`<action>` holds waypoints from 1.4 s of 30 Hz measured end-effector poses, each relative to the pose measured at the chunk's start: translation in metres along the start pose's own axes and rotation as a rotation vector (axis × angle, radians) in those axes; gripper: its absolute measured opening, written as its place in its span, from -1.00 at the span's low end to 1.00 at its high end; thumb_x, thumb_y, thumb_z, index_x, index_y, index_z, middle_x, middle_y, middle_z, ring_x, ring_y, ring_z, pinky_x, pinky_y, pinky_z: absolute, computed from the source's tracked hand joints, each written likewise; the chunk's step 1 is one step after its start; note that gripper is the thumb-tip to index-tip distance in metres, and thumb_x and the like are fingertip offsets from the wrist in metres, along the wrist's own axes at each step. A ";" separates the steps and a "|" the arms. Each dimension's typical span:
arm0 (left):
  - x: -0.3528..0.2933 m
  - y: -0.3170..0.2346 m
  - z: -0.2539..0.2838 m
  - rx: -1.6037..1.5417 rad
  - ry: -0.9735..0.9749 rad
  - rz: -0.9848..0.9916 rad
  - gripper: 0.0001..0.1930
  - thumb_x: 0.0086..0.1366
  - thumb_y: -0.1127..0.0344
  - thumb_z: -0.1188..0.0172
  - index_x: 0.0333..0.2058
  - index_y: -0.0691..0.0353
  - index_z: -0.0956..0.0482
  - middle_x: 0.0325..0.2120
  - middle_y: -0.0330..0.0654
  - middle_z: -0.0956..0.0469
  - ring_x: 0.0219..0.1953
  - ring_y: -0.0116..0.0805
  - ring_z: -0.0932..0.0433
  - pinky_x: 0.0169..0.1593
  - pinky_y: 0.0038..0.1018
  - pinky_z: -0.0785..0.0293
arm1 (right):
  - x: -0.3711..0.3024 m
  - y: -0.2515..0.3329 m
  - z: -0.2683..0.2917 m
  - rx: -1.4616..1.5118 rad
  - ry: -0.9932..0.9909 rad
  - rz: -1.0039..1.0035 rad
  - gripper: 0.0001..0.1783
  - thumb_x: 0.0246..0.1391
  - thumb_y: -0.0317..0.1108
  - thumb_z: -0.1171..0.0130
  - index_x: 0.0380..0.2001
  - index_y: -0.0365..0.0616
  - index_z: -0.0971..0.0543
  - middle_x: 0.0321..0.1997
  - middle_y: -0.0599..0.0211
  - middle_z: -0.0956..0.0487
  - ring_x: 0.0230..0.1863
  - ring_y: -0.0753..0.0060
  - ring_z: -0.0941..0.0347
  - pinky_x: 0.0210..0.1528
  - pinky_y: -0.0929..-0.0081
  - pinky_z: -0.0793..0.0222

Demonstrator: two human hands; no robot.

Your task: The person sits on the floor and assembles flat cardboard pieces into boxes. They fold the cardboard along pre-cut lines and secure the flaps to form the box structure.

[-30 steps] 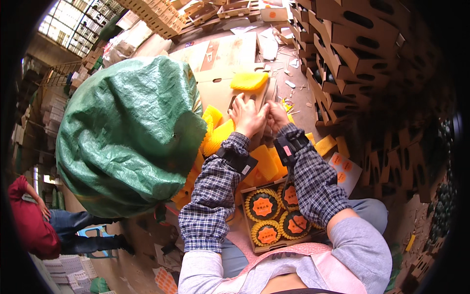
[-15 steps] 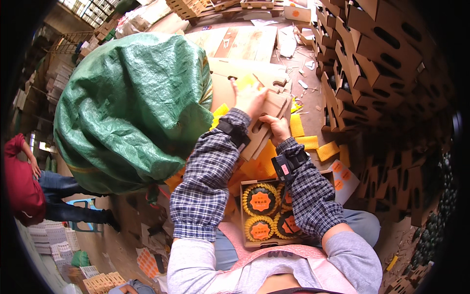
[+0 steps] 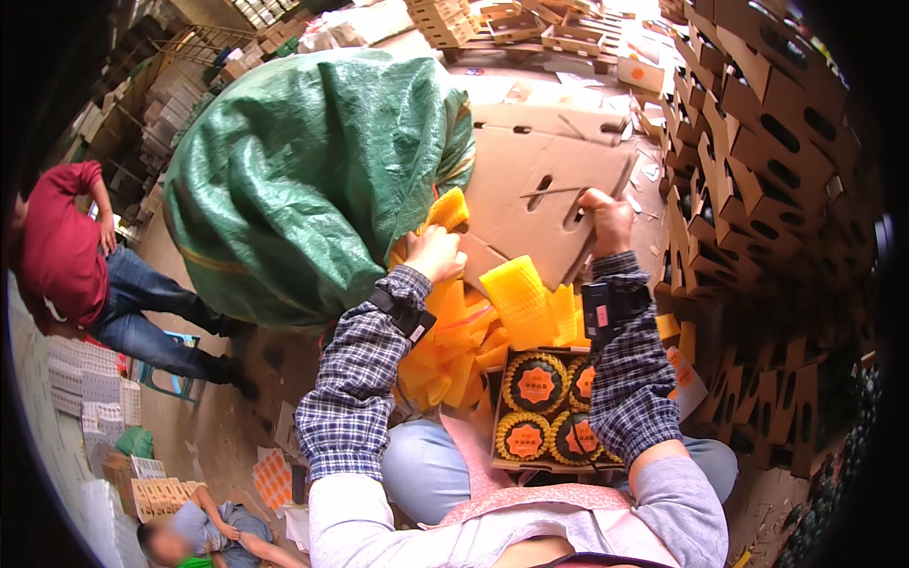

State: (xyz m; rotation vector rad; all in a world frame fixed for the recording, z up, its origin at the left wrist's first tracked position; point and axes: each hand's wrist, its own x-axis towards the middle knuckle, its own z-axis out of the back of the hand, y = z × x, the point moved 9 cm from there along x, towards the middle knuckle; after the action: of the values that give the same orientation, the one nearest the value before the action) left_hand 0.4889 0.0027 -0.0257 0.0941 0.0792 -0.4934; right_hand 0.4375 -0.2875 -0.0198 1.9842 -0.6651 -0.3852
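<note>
My left hand [image 3: 436, 254] is closed at the mouth of the green woven sack [image 3: 312, 180], its fingers curled on a yellow foam net sleeve [image 3: 449, 208]. My right hand [image 3: 609, 222] pinches the end of a thin brown cardboard strip [image 3: 554, 192], held over a flat cardboard sheet [image 3: 511, 156] with slots. Below the hands lies a heap of yellow foam sleeves [image 3: 454, 350]. In front of my lap stands an open carton [image 3: 498, 464] of dark green round fruits [image 3: 536, 382] with orange labels and yellow foam collars. My right forearm hides part of the carton.
Tall stacks of folded cardboard cartons [image 3: 757, 142] rise on the right. More cartons [image 3: 578, 38] sit on a pallet at the back. A person in a red top [image 3: 71, 237] stands at the left; another person [image 3: 227, 525] sits at the lower left. Many dark fruits lie far right.
Both hands have come away from the folded cardboard piece. My left hand has moved down-left to the yellow foam; my right hand has moved right with a thin strip. The head view has shifted.
</note>
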 end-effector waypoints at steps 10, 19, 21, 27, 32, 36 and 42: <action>-0.037 -0.026 0.022 -0.449 0.106 -0.012 -0.60 0.31 0.03 0.03 -0.16 0.25 -0.54 -0.15 0.03 -0.49 0.02 0.03 -0.41 0.17 -0.07 -0.21 | -0.097 0.225 -0.094 -0.063 0.420 0.478 -0.82 -0.18 -0.56 -0.12 -0.40 -0.33 -0.53 -0.53 0.45 -0.52 -0.58 0.71 -0.33 -0.51 0.72 -0.21; -0.070 -0.102 0.055 -1.576 0.418 0.057 0.00 0.21 -0.47 0.29 0.15 0.53 -0.16 0.03 0.28 -0.37 0.08 -0.01 -0.42 0.14 -0.28 -0.35 | -0.212 0.342 -0.067 -0.331 0.396 0.894 -0.74 -0.15 -0.63 -0.12 -0.28 -0.32 -0.52 -0.45 0.49 -0.53 -0.47 0.78 -0.37 -0.44 0.75 -0.23; -0.076 -0.156 0.058 -1.828 0.691 0.025 0.20 0.05 -0.61 0.30 0.25 0.53 0.10 0.14 0.41 -0.19 0.19 0.07 -0.30 0.19 -0.23 -0.30 | -0.244 0.365 -0.055 -0.359 0.392 0.939 -0.72 -0.16 -0.64 -0.14 -0.26 -0.33 -0.51 -0.39 0.47 -0.54 -0.40 0.76 -0.39 -0.38 0.74 -0.25; -0.088 -0.279 0.127 -2.404 0.791 -0.456 0.11 -0.04 -0.59 0.04 0.26 0.24 -0.08 0.20 0.07 -0.21 0.24 -0.02 -0.20 0.23 -0.11 -0.22 | -0.313 0.382 0.027 -0.289 0.134 0.896 -0.61 -0.24 -0.59 -0.21 -0.21 -0.36 -0.52 -0.21 0.29 -0.58 -0.23 0.50 -0.47 -0.11 0.58 -0.33; -0.108 -0.225 0.187 -2.652 0.362 -0.942 -0.21 0.19 -0.28 -0.08 0.24 0.10 -0.14 0.20 -0.20 -0.25 0.22 -0.23 -0.24 0.23 -0.16 -0.23 | -0.330 0.352 0.097 -0.148 0.165 0.961 -0.61 -0.24 -0.55 -0.24 -0.22 -0.38 -0.52 -0.23 0.23 -0.57 -0.23 0.41 -0.48 -0.11 0.48 -0.37; -0.131 -0.145 0.180 -2.527 -0.142 -0.531 -0.50 0.22 0.03 -0.22 0.05 0.11 -0.34 -0.13 -0.25 -0.48 -0.06 -0.31 -0.48 -0.02 -0.25 -0.47 | -0.345 0.347 0.091 -0.564 -0.084 1.257 -0.61 -0.17 -0.49 -0.27 -0.18 -0.29 -0.49 -0.22 0.25 -0.54 -0.23 0.40 -0.44 -0.18 0.49 -0.38; -0.217 -0.047 0.206 -2.214 -0.331 -0.201 -0.79 0.26 0.20 -0.21 -0.22 0.17 -0.50 -0.48 -0.29 -0.54 -0.47 -0.46 -0.54 -0.41 -0.50 -0.50 | -0.331 0.288 0.053 -0.647 -3.444 2.725 -0.20 0.05 0.15 -0.12 0.13 -0.31 -0.30 0.13 0.10 -0.38 0.07 0.30 -0.37 0.04 0.39 -0.36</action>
State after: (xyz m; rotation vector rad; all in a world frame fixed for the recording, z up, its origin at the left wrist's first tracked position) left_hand 0.2872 0.0409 0.1964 -2.1681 0.2700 -0.3845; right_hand 0.0614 -0.2357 0.2054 2.0821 1.3749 0.5407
